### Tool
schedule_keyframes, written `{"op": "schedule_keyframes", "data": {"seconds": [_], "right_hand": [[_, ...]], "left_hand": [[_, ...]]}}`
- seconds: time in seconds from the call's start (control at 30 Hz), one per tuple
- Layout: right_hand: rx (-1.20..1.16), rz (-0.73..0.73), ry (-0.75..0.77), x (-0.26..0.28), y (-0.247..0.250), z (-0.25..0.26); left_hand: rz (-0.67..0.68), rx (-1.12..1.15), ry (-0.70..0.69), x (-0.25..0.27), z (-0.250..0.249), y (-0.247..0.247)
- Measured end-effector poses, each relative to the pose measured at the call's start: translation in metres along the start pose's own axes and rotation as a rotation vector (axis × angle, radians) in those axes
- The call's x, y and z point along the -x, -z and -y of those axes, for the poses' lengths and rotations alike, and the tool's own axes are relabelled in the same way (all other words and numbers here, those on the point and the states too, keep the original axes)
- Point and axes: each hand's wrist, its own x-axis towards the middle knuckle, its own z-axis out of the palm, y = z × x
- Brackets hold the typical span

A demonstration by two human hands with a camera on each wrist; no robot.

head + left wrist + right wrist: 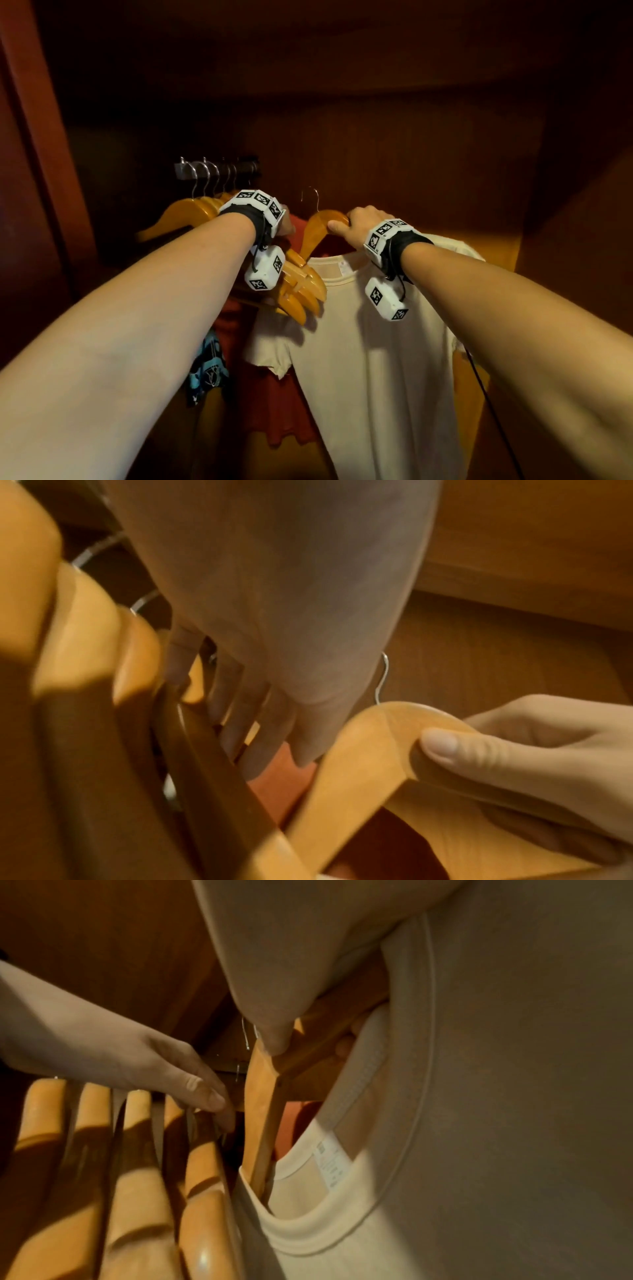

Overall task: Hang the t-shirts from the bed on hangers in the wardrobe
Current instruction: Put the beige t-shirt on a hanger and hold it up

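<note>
Dark wooden wardrobe (394, 144) fills my head view, both my arms reaching in. Biggest item: cream t-shirt (383, 359), already on a wooden hanger (317, 228), hanging down the middle of the wardrobe, collar up by my right wrist. That hanger's wire hook (315, 198) sits to the right of the rail's visible end; I cannot tell if it is on anything. Behind and left of the cream shirt, a red t-shirt (274, 404) hangs, and further left a blue printed garment (207, 366), partly hidden by my left forearm. Rail (219, 169) at upper left carries a bunch of empty wooden hangers (298, 287), packed tight, touching each other.

My right hand (359, 224) grips the top of the cream shirt's hanger: thumb on the near face, fingers curled over the far side, seen clearly in the left wrist view (514, 753). My left hand (286, 224) is mostly hidden behind the wrist band in the head view; the right wrist view shows its fingers (205, 1093) fairly straight, pressed against the innermost empty hanger, not wrapped round anything.
</note>
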Motion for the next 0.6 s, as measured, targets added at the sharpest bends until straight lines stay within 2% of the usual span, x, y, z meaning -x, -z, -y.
{"op": "schedule_keyframes", "data": {"seconds": [0.07, 0.13, 0.27, 0.4, 0.5, 0.6], "right_hand": [[-0.049, -0.019, 0.021, -0.011, -0.001, 0.010], [-0.097, -0.050, 0.026, -0.021, -0.002, 0.019], [-0.141, -0.086, 0.041, -0.040, 0.002, 0.040], [-0.186, -0.027, 0.070, -0.061, 0.011, 0.065], [-0.234, 0.036, 0.094, -0.079, 0.015, 0.085], [-0.216, 0.068, 0.119, -0.092, 0.015, 0.098]], "left_hand": [[-0.036, -0.058, -0.007, -0.001, 0.002, 0.003], [-0.158, -0.134, 0.030, 0.002, 0.008, 0.014], [-0.318, -0.229, 0.068, 0.012, 0.027, 0.033], [-0.508, -0.268, 0.070, 0.012, 0.044, 0.044], [-0.671, -0.415, 0.157, 0.011, 0.054, 0.053], [-0.643, -0.422, 0.312, 0.014, 0.062, 0.064]]}}
